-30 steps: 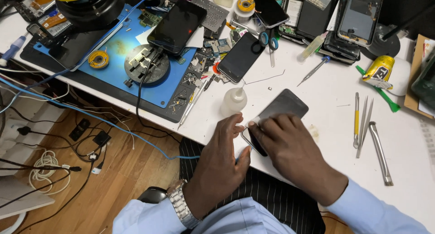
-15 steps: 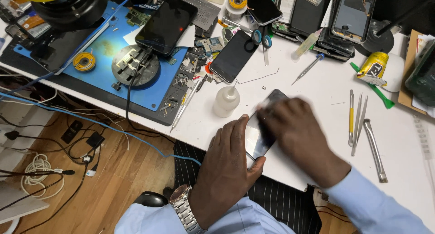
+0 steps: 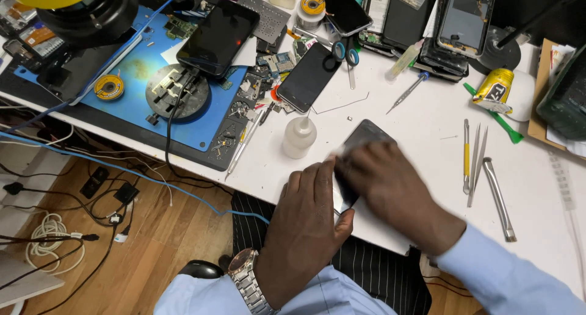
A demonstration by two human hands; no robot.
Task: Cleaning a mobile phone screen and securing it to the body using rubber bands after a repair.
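Observation:
A dark phone (image 3: 364, 135) lies flat near the front edge of the white table (image 3: 421, 113). My left hand (image 3: 308, 217) presses on its near end, holding it against the table. My right hand (image 3: 390, 187) lies across the middle of the phone, blurred from motion, fingers bent over its surface. Whether the right hand holds a cloth or a tool is hidden. Only the phone's far corner and a strip between my hands show.
A small white squeeze bottle (image 3: 299, 137) stands just left of the phone. Metal pry tools and tweezers (image 3: 476, 159) lie to the right. A blue work mat (image 3: 146, 89) with a round clamp, several phones (image 3: 308, 77) and scissors (image 3: 345, 54) crowd the back.
My right hand has slid from the phone's near right side up across its middle. My left hand moved further onto the near end, and the view shifted closer.

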